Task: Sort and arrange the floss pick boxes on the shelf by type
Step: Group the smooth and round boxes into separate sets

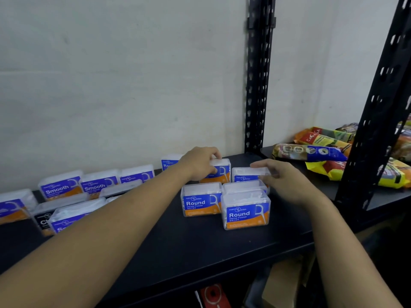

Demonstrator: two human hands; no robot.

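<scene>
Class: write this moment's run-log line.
left hand: grips rear floss box | right hand: grips adjacent floss box | Smooth boxes: left side

Blue-and-orange labelled clear floss boxes (245,211), black shelf (178,245), yellow-red snack packets (322,141)

Boxes (245,210) read "Round", others (60,187) "Smooth"; packet (320,135) "CASAKA".

Floss pick boxes on black shelf (178,245), partly grouped by type.
Clear upright boxes, blue/orange labels. Round cluster mid-shelf: front Round box (245,210); second Round box (201,202) just beside at its 10 o'clock; third Round box (216,172) and fourth Round box (246,175) behind at 12; fifth Round box (169,162) by the wall at 11. Smooth boxes (60,187) in a row at 9, well apart; black-label box (43,218) among them, partly hidden.
</scene>
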